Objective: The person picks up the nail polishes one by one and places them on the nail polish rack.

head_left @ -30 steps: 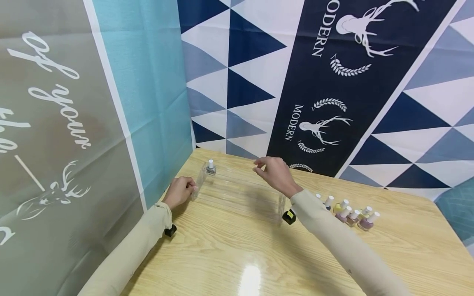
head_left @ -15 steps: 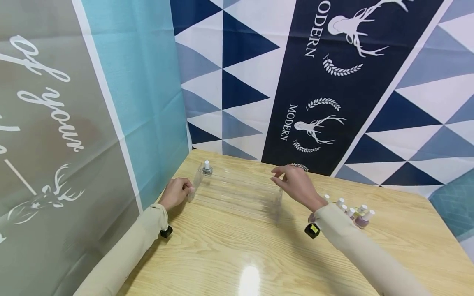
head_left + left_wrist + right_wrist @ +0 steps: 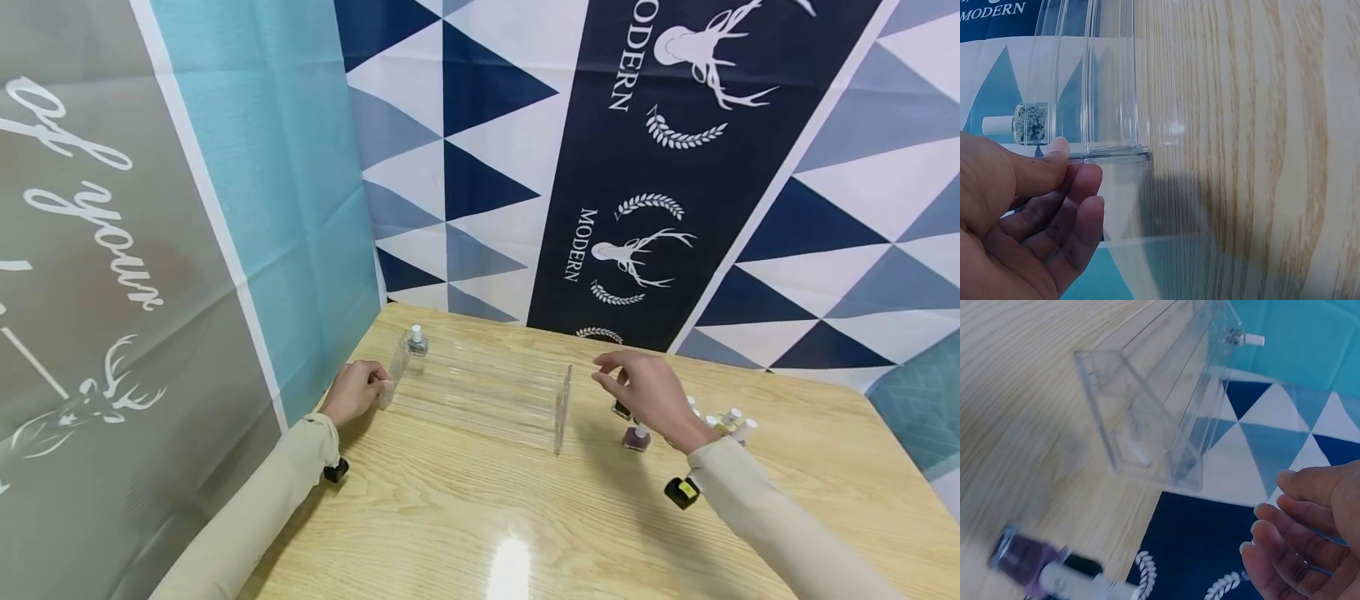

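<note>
A clear acrylic display rack (image 3: 562, 410) with stepped shelves stands on the wooden table. My left hand (image 3: 356, 390) pinches the edge of its left end panel between thumb and fingers, seen closely in the left wrist view. On the top shelf at the left end sits a nail polish bottle (image 3: 1033, 124) with a white cap and dark speckles. My right hand (image 3: 651, 396) holds nothing; its fingers are loosely bent, in the air right of the rack. Just below it, a purple nail polish bottle (image 3: 636, 438) stands on the table beside a dark bottle (image 3: 621, 409).
More nail polish bottles (image 3: 731, 419) with white caps, yellow and purple among them, stand behind my right wrist, partly hidden. Patterned cloth (image 3: 487, 208) hangs behind the table (image 3: 450, 517), and a grey and teal cloth (image 3: 300, 208) borders its left side.
My right hand has moved right, from above the rack toward the nail polish bottles. My left hand keeps its grip on the rack's end panel. The head view has shifted slightly.
</note>
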The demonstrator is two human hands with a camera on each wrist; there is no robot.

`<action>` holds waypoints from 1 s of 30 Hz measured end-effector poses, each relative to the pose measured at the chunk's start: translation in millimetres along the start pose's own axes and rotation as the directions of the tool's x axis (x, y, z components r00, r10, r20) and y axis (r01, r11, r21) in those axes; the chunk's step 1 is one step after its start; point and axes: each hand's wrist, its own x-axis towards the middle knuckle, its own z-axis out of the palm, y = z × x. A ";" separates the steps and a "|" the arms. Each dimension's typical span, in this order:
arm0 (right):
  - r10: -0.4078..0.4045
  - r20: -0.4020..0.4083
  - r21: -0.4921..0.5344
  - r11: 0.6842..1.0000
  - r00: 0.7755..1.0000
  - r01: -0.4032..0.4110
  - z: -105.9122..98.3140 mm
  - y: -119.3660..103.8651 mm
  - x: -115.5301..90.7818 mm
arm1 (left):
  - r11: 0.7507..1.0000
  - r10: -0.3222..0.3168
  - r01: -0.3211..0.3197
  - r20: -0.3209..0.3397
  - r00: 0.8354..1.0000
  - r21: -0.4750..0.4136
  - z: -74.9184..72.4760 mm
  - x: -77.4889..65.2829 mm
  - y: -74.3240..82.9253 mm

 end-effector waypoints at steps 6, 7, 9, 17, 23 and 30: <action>0.024 -0.013 -0.028 0.999 1.000 -0.024 -10.4 17.4 -17.3 | 1.000 -0.014 0.014 0.004 1.000 0.002 -0.2 -0.4 -0.4; 0.029 -0.014 -0.032 0.999 0.999 -0.029 -12.1 19.6 -19.9 | 1.000 -0.018 0.018 0.004 1.000 0.004 -0.4 -0.4 -0.6; 0.039 -0.012 -0.039 0.998 0.999 -0.040 -16.1 22.9 -25.3 | 1.000 -0.023 0.023 0.001 1.000 0.013 -0.7 -0.3 -0.9; 0.130 0.034 -0.020 0.991 0.991 -0.129 -25.1 34.9 -45.1 | 1.000 -0.020 0.020 0.000 1.000 0.024 -1.1 -0.2 -2.4; 0.163 0.051 -0.028 0.986 0.985 -0.162 -22.1 45.1 -58.9 | 1.000 -0.011 0.011 0.000 1.000 0.023 -1.1 0.5 -0.2; 0.169 0.059 -0.022 0.986 0.984 -0.167 -11.3 52.6 -71.7 | 1.000 -0.004 0.004 0.004 1.000 0.028 1.1 1.0 -0.2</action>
